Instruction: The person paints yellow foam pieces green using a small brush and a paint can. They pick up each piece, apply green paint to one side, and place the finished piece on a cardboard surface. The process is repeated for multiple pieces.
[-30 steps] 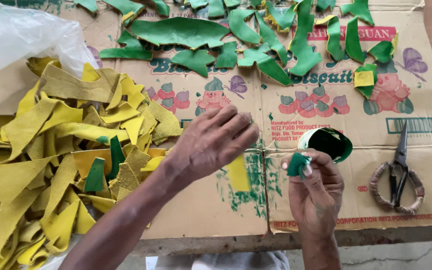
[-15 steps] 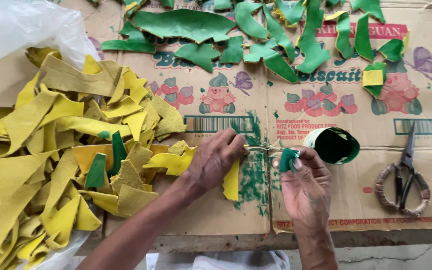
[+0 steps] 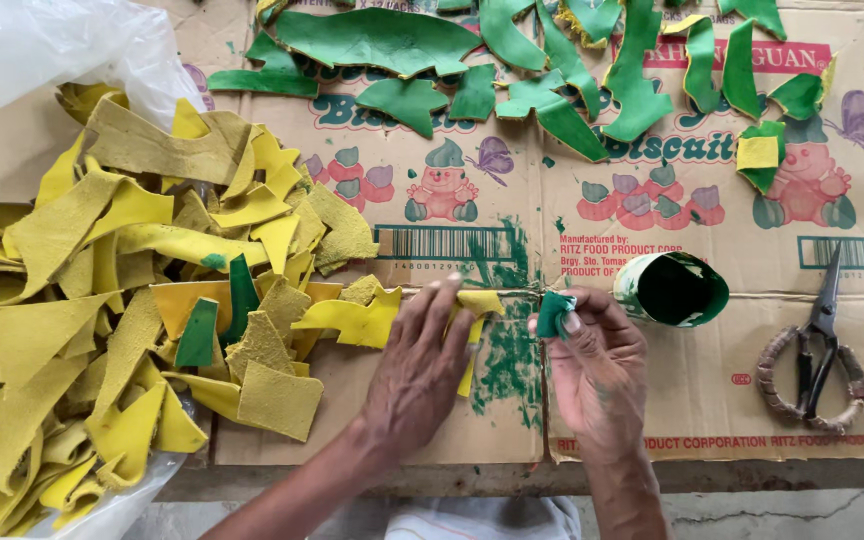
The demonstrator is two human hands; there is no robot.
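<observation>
Yellow leather strip point(image 3: 474, 330): lay on my cardboard-covered worktop point(image 3: 652, 400), pressed under my left hand point(image 3: 417, 370), fingers spread.
Right hand point(image 3: 592, 365): pinched small green sponge-like scrap point(image 3: 555, 312).
Nearby: green-stained cup point(image 3: 674, 290).

Bare cardboard point(image 3: 672, 400) between hands, scissors point(image 3: 814, 350)
</observation>
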